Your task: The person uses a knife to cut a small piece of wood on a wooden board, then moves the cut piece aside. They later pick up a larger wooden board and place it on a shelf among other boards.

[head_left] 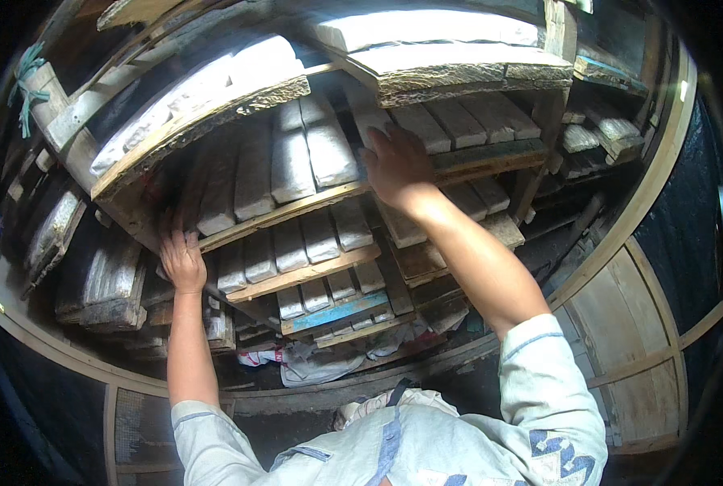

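Observation:
Whitish oblong blocks (293, 166) lie side by side on a wooden board (284, 212) in the middle tier of a rack. At the board's left end is my left hand (182, 261), its fingers stretched upward beside the outermost blocks. My right hand (399, 168) reaches to the other end, fingers spread, against or just beside the last blocks. Whether either palm bears on the board is hidden. To the right of that hand, more blocks (467, 121) rest on a neighbouring board (491, 158).
Overhead, the upper boards (475, 73) carry more pale blocks. Below hang further loaded boards, one with a blue edge (335, 314). A wooden post (552, 105) stands at right and another post (62, 113) at left. Crumpled pale cloth or sacking (321, 364) lies at the bottom.

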Motion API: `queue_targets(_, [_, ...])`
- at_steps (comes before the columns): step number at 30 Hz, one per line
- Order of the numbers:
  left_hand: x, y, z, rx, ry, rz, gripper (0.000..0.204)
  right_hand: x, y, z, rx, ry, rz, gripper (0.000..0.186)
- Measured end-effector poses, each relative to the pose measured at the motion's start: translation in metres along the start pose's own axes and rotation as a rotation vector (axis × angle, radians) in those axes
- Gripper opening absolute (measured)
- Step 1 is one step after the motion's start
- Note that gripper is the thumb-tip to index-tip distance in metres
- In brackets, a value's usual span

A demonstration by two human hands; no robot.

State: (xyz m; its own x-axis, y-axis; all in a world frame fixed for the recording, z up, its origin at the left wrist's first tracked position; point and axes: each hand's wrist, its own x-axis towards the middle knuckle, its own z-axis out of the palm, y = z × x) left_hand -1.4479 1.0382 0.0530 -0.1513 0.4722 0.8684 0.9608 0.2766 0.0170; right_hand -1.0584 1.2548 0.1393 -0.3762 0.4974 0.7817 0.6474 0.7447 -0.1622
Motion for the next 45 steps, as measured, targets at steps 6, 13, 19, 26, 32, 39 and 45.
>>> queue_targets(6, [0.005,0.009,-0.011,-0.041,0.026,0.034,0.049,0.053,-0.014,-0.008,-0.128,-0.400,0.146,0.034])
queue_targets(13, [0.001,0.005,-0.007,-0.016,0.013,0.010,0.049,0.082,-0.001,0.014,-0.140,-0.506,0.169,0.026])
queue_targets(19, [0.002,0.004,-0.004,-0.021,0.026,0.010,0.049,0.081,-0.001,0.012,-0.088,-0.482,0.161,0.026])
queue_targets(26, [-0.006,-0.013,0.001,-0.021,-0.013,0.013,0.049,0.080,-0.009,-0.001,-0.053,-0.526,0.207,0.025])
queue_targets(32, [-0.005,-0.011,0.001,0.001,-0.009,0.011,0.048,0.075,-0.007,0.008,-0.057,-0.377,0.081,0.021])
queue_targets(39, [-0.002,0.000,-0.001,-0.023,0.015,0.015,0.049,0.082,0.016,0.050,-0.079,-0.266,0.208,0.027])
queue_targets(45, [-0.001,-0.002,-0.003,-0.026,0.014,0.025,0.050,0.098,0.076,0.032,-0.157,-0.229,0.022,0.026])
